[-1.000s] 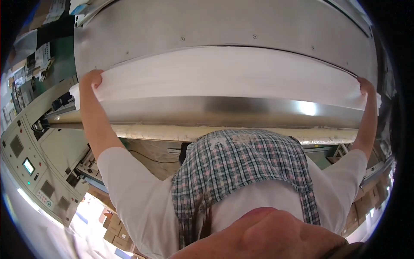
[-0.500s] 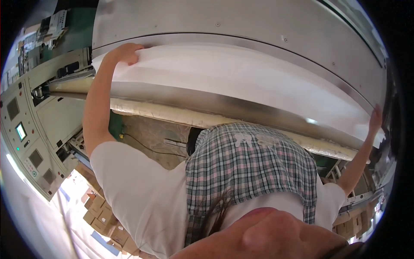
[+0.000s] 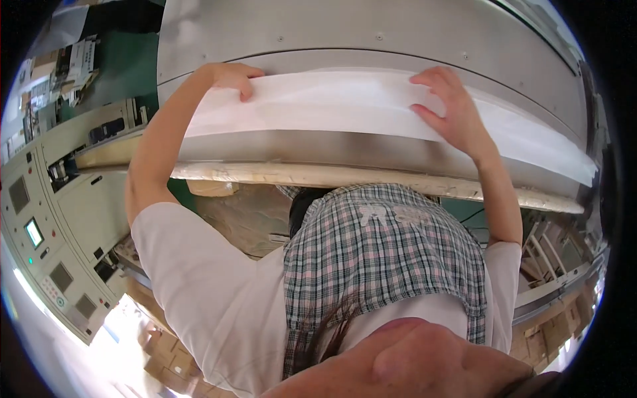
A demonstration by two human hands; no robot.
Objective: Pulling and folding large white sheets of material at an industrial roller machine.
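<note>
A long white sheet (image 3: 332,99), which could be cloth or film, lies along the front of a grey metal machine (image 3: 332,26). My left hand (image 3: 233,78) rests on the sheet's left part, its fingers reaching along the upper edge and its thumb apart on the white surface. To the right of the middle, my right hand (image 3: 451,113) is over the sheet with fingers spread and slightly bent. A gap shows between its thumb and fingers. Whether its fingertips touch the sheet is hard to tell.
Below the sheet runs a bare metal strip (image 3: 318,147), then a pale padded bar (image 3: 298,174) close to my checked apron (image 3: 391,252). At the left stands a control panel (image 3: 46,232) with a small lit screen. Cardboard boxes (image 3: 166,358) are stacked at the lower left.
My right hand has come inward from the sheet's far right end to right of the middle. My left hand has shifted a little to the right along the upper edge.
</note>
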